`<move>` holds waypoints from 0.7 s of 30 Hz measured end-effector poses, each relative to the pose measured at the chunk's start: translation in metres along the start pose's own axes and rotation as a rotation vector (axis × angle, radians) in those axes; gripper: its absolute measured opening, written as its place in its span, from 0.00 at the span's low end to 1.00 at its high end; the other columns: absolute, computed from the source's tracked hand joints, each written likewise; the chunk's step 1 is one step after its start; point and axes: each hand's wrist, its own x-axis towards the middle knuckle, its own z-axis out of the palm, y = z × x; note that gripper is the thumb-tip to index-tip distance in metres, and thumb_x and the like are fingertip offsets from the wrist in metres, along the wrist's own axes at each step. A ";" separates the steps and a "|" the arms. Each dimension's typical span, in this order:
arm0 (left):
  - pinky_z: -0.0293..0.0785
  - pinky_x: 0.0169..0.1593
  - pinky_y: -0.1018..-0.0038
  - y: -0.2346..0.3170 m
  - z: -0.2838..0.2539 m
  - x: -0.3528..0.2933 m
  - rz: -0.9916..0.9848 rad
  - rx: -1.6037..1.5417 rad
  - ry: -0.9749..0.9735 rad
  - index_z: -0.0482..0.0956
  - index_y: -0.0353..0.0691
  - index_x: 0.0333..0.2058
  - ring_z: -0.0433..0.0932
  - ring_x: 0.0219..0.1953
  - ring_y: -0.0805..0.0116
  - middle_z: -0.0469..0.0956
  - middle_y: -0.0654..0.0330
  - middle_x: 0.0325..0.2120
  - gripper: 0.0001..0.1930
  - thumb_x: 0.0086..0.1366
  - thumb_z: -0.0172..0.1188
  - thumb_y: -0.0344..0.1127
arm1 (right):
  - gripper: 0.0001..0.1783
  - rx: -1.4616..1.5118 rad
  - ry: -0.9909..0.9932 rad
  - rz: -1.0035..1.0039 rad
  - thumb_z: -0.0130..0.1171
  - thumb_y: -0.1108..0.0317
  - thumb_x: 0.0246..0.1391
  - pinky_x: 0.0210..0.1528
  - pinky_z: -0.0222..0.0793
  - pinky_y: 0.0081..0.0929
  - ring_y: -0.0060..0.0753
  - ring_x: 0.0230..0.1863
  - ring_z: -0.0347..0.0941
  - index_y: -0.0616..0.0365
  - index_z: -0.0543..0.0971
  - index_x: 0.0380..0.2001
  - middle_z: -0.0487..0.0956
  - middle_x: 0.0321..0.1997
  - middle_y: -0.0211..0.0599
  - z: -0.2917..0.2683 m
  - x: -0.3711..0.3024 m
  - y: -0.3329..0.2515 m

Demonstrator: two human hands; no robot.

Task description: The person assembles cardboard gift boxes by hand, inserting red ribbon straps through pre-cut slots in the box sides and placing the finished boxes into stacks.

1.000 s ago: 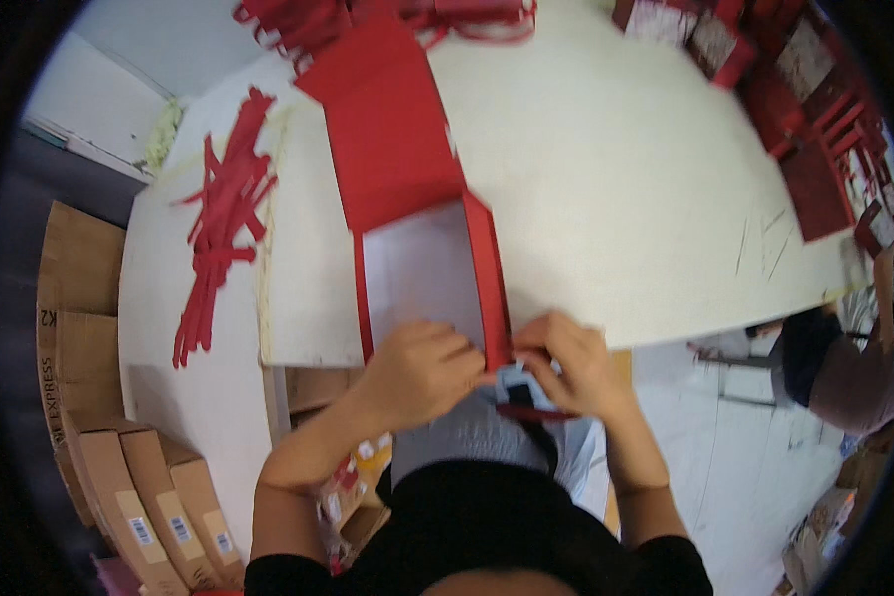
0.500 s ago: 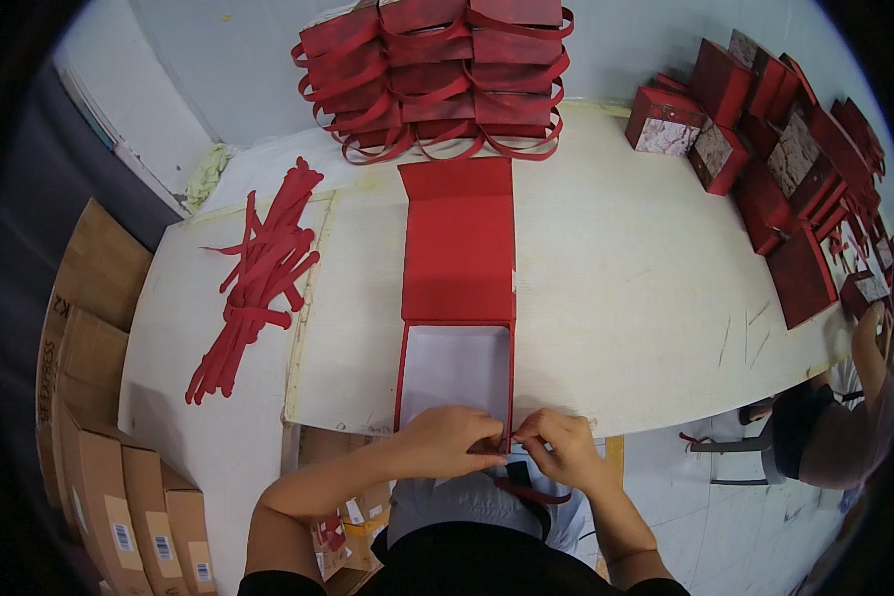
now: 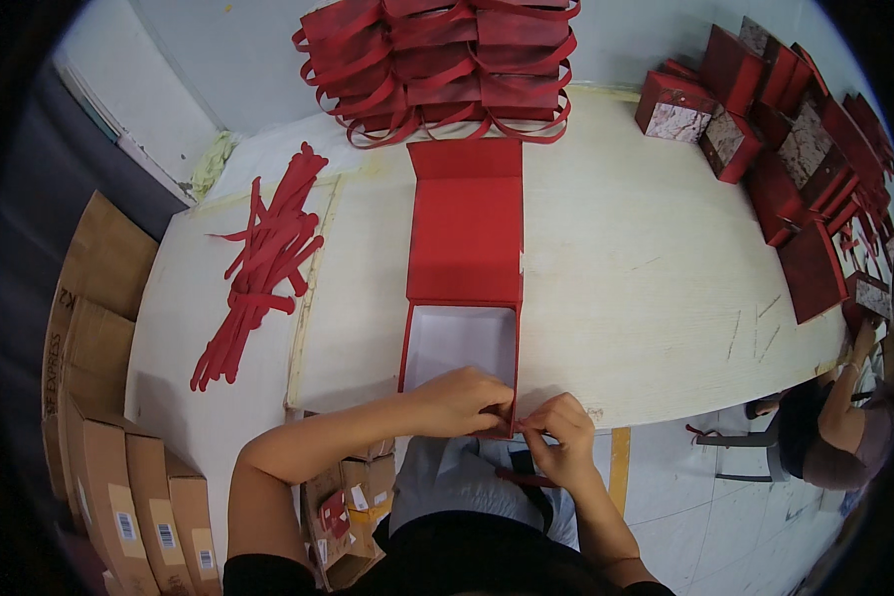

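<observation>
An open red box (image 3: 405,348) with a pale inside lies at the table's near edge, its red lid (image 3: 467,238) folded back flat, away from me. My left hand (image 3: 462,399) reaches over the near wall, fingers closed at the near right inside corner; what they grip is hidden. Just outside that corner, my right hand (image 3: 561,435) pinches a thin red ribbon against or beside the wall. More of the red ribbon (image 3: 521,479) hangs below this hand, over my lap.
A bundle of red ribbon straps (image 3: 268,263) lies left on the table (image 3: 646,318). Stacked red boxes with ribbon handles (image 3: 437,70) stand at the back. More boxes (image 3: 775,149) crowd the far right, where another person (image 3: 834,437) sits. Cardboard cartons (image 3: 134,497) stand lower left.
The whole view has shifted slightly, so the table's things sit higher in the picture. Both hands stay at the same corner, with small finger movements; the left forearm lies more sideways.
</observation>
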 end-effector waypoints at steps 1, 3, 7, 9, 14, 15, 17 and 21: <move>0.69 0.31 0.65 -0.003 0.002 0.001 0.045 0.059 0.020 0.72 0.36 0.30 0.75 0.28 0.55 0.75 0.54 0.24 0.08 0.50 0.59 0.28 | 0.10 0.009 -0.008 0.009 0.62 0.83 0.29 0.26 0.65 0.29 0.39 0.25 0.69 0.60 0.76 0.20 0.73 0.21 0.37 -0.001 0.000 0.001; 0.69 0.31 0.64 -0.001 0.001 0.000 0.058 0.083 0.032 0.72 0.36 0.29 0.74 0.28 0.54 0.73 0.54 0.24 0.07 0.50 0.59 0.28 | 0.10 0.025 -0.035 0.011 0.62 0.84 0.29 0.26 0.65 0.29 0.39 0.25 0.69 0.60 0.76 0.20 0.72 0.21 0.37 -0.003 0.002 0.002; 0.68 0.31 0.65 -0.006 0.004 0.000 0.165 0.127 0.055 0.71 0.36 0.27 0.73 0.28 0.54 0.72 0.54 0.25 0.05 0.50 0.58 0.28 | 0.10 0.036 -0.081 -0.017 0.63 0.83 0.31 0.27 0.65 0.29 0.39 0.26 0.69 0.61 0.77 0.21 0.73 0.22 0.37 -0.007 0.006 0.002; 0.68 0.31 0.65 -0.004 0.002 -0.001 0.118 0.075 0.040 0.71 0.36 0.26 0.73 0.27 0.54 0.71 0.54 0.24 0.05 0.49 0.57 0.27 | 0.10 0.035 -0.087 -0.022 0.63 0.83 0.32 0.28 0.66 0.29 0.39 0.26 0.69 0.61 0.77 0.22 0.73 0.23 0.38 -0.006 0.006 0.001; 0.67 0.31 0.67 -0.006 0.001 0.002 0.086 -0.043 0.009 0.70 0.35 0.25 0.72 0.27 0.56 0.70 0.54 0.23 0.06 0.46 0.57 0.25 | 0.12 0.059 -0.099 0.044 0.63 0.82 0.33 0.29 0.67 0.31 0.41 0.27 0.70 0.61 0.78 0.27 0.74 0.25 0.39 -0.007 0.005 -0.006; 0.67 0.31 0.66 -0.006 0.000 0.005 0.090 -0.060 0.018 0.70 0.34 0.24 0.71 0.27 0.55 0.70 0.53 0.23 0.06 0.45 0.57 0.25 | 0.13 0.064 -0.097 0.080 0.63 0.82 0.33 0.29 0.67 0.31 0.41 0.27 0.70 0.61 0.78 0.28 0.74 0.26 0.40 -0.008 0.004 -0.007; 0.67 0.31 0.64 -0.003 0.002 0.003 0.066 -0.108 0.033 0.68 0.33 0.21 0.71 0.28 0.53 0.69 0.52 0.22 0.06 0.44 0.56 0.24 | 0.11 0.002 -0.154 0.127 0.62 0.80 0.37 0.29 0.68 0.33 0.44 0.28 0.72 0.60 0.77 0.29 0.74 0.28 0.41 -0.013 0.001 -0.011; 0.67 0.30 0.66 -0.004 0.000 0.005 0.072 -0.051 0.040 0.68 0.31 0.19 0.71 0.26 0.54 0.69 0.52 0.23 0.06 0.43 0.57 0.24 | 0.08 -0.106 -0.231 0.281 0.61 0.77 0.40 0.31 0.69 0.35 0.46 0.29 0.72 0.60 0.77 0.28 0.74 0.29 0.41 -0.023 0.001 -0.025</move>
